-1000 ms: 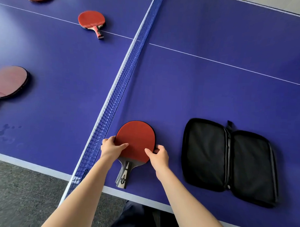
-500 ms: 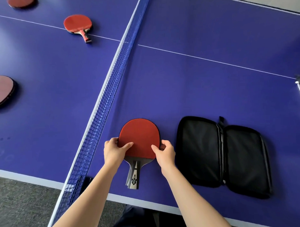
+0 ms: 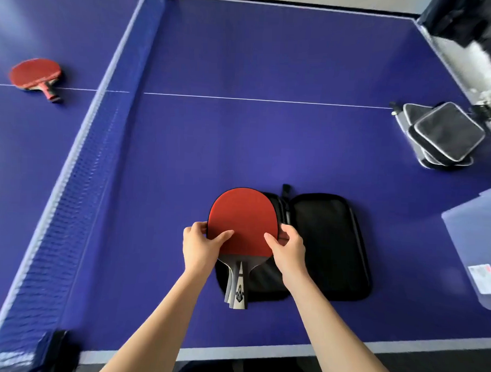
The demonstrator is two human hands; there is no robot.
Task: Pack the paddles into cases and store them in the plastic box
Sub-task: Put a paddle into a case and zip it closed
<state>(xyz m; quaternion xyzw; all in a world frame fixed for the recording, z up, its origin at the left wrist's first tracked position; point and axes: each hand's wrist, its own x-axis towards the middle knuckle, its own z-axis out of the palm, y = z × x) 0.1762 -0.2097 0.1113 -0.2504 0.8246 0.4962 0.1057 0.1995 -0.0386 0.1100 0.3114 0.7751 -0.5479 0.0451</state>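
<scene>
- Left hand (image 3: pixel 200 247): bare, with no glove, ring or watch visible.
- Right hand (image 3: pixel 288 250): bare, likewise unadorned.
- Both forearms: uncovered from wrist to the lower frame edge; no sleeve visible.
- Fingernails: short and unpainted where visible.

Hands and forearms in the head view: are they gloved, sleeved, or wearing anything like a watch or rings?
Both are bare. The left hand and right hand have no gloves, and no rings show on the visible fingers. Both forearms are uncovered down to the bottom edge of the frame: no sleeves, watch or wristband in view.
</scene>
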